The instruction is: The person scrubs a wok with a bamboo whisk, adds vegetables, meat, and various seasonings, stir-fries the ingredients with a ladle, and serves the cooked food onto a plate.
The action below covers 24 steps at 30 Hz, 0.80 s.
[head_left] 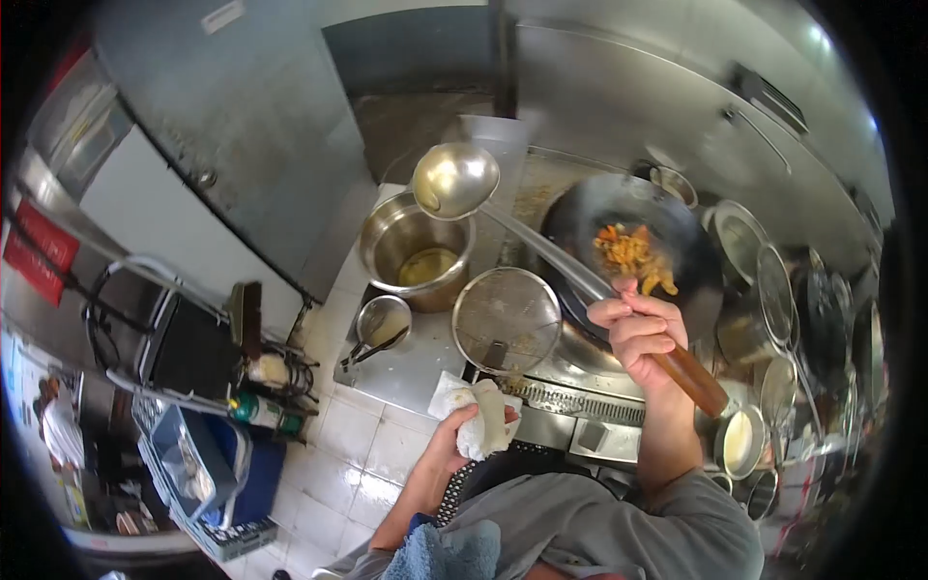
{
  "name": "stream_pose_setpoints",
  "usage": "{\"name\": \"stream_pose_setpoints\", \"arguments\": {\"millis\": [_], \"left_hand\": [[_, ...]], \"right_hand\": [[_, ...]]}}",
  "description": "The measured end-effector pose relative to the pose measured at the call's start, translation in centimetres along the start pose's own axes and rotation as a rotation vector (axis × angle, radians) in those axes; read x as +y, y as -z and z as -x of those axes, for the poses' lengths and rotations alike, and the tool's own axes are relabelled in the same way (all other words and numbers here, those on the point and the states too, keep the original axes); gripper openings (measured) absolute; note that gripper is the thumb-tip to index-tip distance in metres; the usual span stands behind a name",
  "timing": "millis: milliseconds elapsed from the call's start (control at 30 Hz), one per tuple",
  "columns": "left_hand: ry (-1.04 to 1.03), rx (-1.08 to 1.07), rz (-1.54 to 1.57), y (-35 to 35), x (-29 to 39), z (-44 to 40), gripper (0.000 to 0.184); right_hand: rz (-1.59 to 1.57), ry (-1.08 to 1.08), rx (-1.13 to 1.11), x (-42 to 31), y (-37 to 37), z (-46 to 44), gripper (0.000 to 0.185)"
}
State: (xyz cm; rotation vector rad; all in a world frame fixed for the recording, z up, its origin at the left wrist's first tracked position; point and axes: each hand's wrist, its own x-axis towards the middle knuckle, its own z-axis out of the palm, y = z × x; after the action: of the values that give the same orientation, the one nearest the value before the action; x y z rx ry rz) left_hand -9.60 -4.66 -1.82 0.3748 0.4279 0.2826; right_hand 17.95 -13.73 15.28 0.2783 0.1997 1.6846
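My right hand (642, 333) is wrapped round the wooden handle of a large metal ladle (527, 237). The ladle's bowl is raised to the upper left, over the rim of a steel pot (370, 259) with yellowish liquid in it. Beyond my right hand, a dark wok (580, 217) on the stove holds orange-brown cooked food (633, 253). Low in front of my body, my left hand (454, 440) grips a crumpled white cloth (476, 425); some fingers are hidden behind it. Just above that cloth lies a round mesh strainer (507, 319).
A small container (385, 324) with a dark-handled utensil stands below the pot. Several strainers and bowls, including a bowl of pale yellow contents (740, 440), crowd the right side. Blue crates (203, 474) sit on the tiled floor at left. Another person (64, 430) appears at far left.
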Motion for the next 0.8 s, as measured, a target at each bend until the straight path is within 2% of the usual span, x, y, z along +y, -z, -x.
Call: {"name": "stream_pose_setpoints", "arguments": {"millis": [67,167,267,300,333,400,500,600,667,700,733,800], "left_hand": [[0.022,-0.031,0.025,-1.1,-0.6,-1.1,0.056],[0.028,-0.024,0.071,-3.9,-2.7,-1.9,0.058],[0.157,-0.018,0.069,-4.2,-5.0,-2.4,0.060],[0.169,-0.044,0.081,-4.2,-5.7,-2.5,0.062],[0.232,-0.099,0.163,-4.7,-6.2,-2.5,0.062],[0.335,-0.205,0.341,-6.1,-7.0,-2.4,0.063],[0.312,-0.121,0.102,-8.2,-8.2,-4.3,0.063],[0.272,-0.055,-0.211,-11.9,-8.6,-8.4,0.063],[0.217,0.010,-0.253,-14.3,-8.7,-12.8,0.055],[0.222,-0.012,-0.302,-14.9,-8.3,-14.8,0.049],[0.215,0.066,-0.347,-15.4,-8.1,-16.5,0.043],[0.215,0.138,-0.416,-14.1,-7.7,-19.8,0.032]], "right_hand": [[-0.022,0.106,-0.016,-0.3,-1.2,3.0,0.017],[0.115,0.235,-0.021,-3.9,-1.2,7.1,0.015],[0.775,0.465,0.160,-8.3,-0.4,11.2,0.008],[1.218,0.619,0.465,-8.2,-0.3,12.7,0.006],[1.528,0.581,0.581,-10.6,1.7,14.6,0.004],[1.924,0.555,0.878,-10.8,2.9,18.6,0.004],[1.943,0.573,1.023,-10.5,5.0,23.1,0.005],[1.643,0.524,0.901,-9.0,7.4,23.4,0.004],[1.509,0.545,0.773,-7.9,7.4,22.6,0.004],[1.503,0.553,0.737,-7.3,6.6,22.9,0.003],[1.545,0.502,0.718,-7.3,6.4,23.7,0.005],[1.751,0.391,0.739,-6.0,4.7,25.8,0.007]]}}
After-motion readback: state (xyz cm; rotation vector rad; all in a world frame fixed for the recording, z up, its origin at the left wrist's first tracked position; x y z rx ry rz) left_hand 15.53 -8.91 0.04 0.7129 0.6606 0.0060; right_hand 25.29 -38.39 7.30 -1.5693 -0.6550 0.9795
